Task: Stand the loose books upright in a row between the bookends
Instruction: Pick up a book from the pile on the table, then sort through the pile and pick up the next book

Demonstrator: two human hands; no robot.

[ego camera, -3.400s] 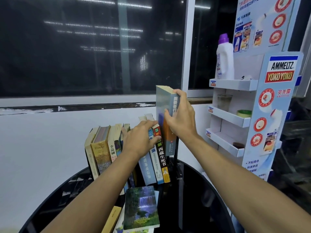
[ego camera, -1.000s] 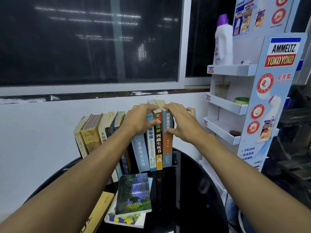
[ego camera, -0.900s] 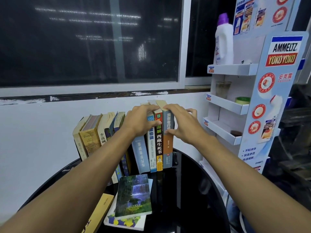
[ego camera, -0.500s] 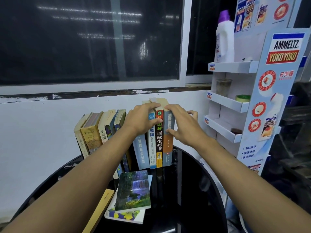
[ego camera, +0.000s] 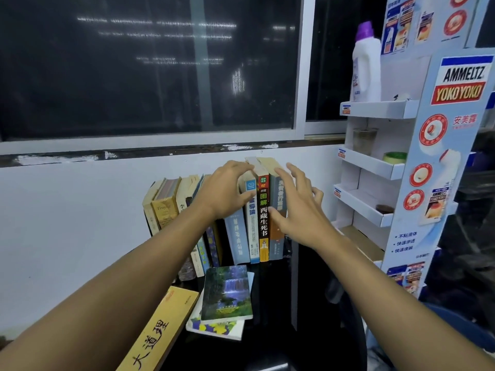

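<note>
A row of upright books [ego camera: 214, 231] stands on the black round table [ego camera: 316, 317] against the white wall. The grey-and-orange book [ego camera: 276, 245] is at its right end, beside a black-and-orange one [ego camera: 263, 236]. My left hand [ego camera: 225, 194] rests on the tops of the pale blue books, fingers loosely curved. With its fingers spread, my right hand [ego camera: 297, 210] only touches the grey book's spine with the thumb. Lying flat in front are a waterfall-cover book [ego camera: 227, 290] on a white one [ego camera: 214, 326], and a yellow book [ego camera: 163, 325].
A cardboard display stand [ego camera: 439, 156] rises close on the right, with a white purple-capped bottle [ego camera: 366, 65], a cup [ego camera: 364, 140] and a green roll [ego camera: 394, 157]. A dark window and a white wall back the books. The table's right edge curves near my right forearm.
The grey-and-orange book, earlier held up in my right hand, now stands at the row's right end. My right fingers have spread off it, and my left fingers have loosened.
</note>
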